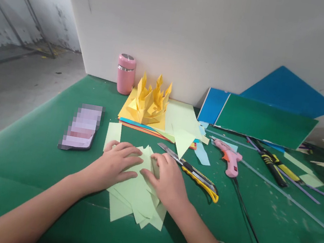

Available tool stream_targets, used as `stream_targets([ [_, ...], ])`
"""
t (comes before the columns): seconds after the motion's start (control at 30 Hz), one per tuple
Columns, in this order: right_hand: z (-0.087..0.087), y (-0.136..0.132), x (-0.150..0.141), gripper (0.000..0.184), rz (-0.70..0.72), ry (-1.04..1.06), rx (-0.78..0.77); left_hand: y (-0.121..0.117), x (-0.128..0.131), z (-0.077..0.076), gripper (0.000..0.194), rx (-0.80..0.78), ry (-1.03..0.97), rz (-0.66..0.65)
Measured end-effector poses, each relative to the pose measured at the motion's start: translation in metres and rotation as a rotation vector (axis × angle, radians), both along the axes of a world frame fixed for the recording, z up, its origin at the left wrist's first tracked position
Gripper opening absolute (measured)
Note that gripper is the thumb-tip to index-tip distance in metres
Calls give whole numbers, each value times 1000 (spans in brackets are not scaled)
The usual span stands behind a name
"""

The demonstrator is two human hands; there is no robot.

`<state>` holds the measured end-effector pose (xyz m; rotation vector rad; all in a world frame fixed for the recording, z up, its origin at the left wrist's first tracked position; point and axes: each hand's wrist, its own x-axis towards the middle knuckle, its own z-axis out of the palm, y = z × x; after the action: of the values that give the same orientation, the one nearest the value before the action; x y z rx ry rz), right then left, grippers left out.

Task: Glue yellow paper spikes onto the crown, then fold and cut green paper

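Note:
A loose, fanned pile of pale green paper sheets (139, 202) lies in front of me on the table. My left hand (116, 163) rests on its left side, palm down, with the fingers stretched out. On the right side, my right hand (167, 178) touches the upper sheets, its thumb apart from its slightly bent fingers. Part of the paper is hidden under both hands. Just beyond my right hand lies a yellow and black utility knife (199, 177) with its blade out. A small pale green paper strip (113, 134) sits beyond my left fingers.
A phone (82, 126) lies at left. Behind are a pink flask (125, 74) and a folded yellow paper piece (149, 105) on stacked coloured paper. To the right are a corded pink glue gun (230, 157), pliers (272, 167) and blue and green boards (264, 120) against the wall.

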<state>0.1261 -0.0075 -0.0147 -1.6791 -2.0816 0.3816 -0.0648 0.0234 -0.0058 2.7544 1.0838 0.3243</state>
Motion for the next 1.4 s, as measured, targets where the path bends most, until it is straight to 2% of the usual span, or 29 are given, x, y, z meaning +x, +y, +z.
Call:
stream_targets([
  [0.07,2,1,0,26,-9,70,-57,-2,1,0,29,-15,-21,19],
  [0.27,2,3,0,39,-64,281,-164,-6,4,-4,60,-40,-105,149],
  [0.5,4,1,-3,53,-80,313,-151,-8,7,-2,74,-84,-100,197],
  [0.6,2,3,-2,53,-99,419,-209,-9,7,-3,78,-101,-122,217],
  [0.7,0,6,-2,45,-87,594,-235,-10,9,-3,82,-143,-257,239],
  [0.8,0,8,-1,35,-7,770,-237,-9,12,-1,72,-267,-540,320],
  [0.87,1,8,-1,27,60,855,-252,-8,14,1,51,-375,-717,378],
  [0.97,3,6,-2,20,95,945,-263,-10,18,5,22,-479,-828,425],
  [1.2,6,5,-10,35,-5,1212,-399,-23,31,8,17,-554,-823,418],
  [1.4,6,5,-11,32,-53,1282,-452,-25,33,8,19,-573,-827,453],
])
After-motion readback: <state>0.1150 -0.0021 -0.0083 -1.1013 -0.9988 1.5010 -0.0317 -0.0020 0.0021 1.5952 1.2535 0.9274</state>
